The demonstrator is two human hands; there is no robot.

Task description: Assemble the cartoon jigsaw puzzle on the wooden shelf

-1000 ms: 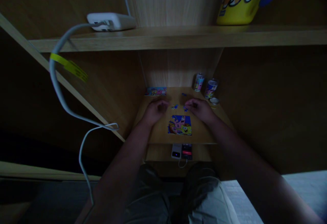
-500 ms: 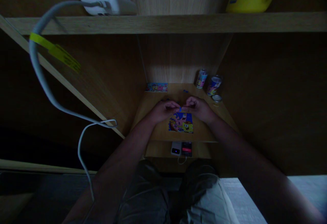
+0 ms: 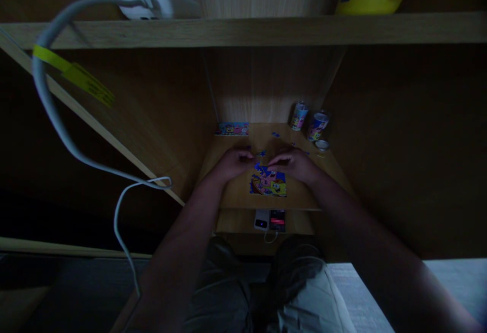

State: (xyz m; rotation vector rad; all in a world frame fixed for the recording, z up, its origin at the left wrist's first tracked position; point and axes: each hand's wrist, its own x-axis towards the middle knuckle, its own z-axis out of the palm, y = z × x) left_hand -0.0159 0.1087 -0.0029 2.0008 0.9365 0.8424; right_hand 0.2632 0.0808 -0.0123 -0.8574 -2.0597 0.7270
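A partly assembled cartoon jigsaw puzzle [image 3: 268,183] lies on a small wooden desk [image 3: 236,193]. My left hand [image 3: 232,163] rests at the puzzle's upper left corner with curled fingers. My right hand [image 3: 294,163] sits at its upper right, fingertips pressing near a blue piece [image 3: 261,167] at the top edge. Loose blue pieces [image 3: 274,134] lie further back. The light is dim, so whether a finger pinches a piece is unclear.
A picture card [image 3: 232,129] leans at the back left. Two printed cans [image 3: 307,121] and a lid [image 3: 321,145] stand at the back right. A phone and small device [image 3: 270,220] lie on a lower ledge. A grey cable [image 3: 61,125] hangs left from a white box [image 3: 148,2].
Both hands came together above the puzzle, then lowered onto its top edge. The view tilted slightly upward.
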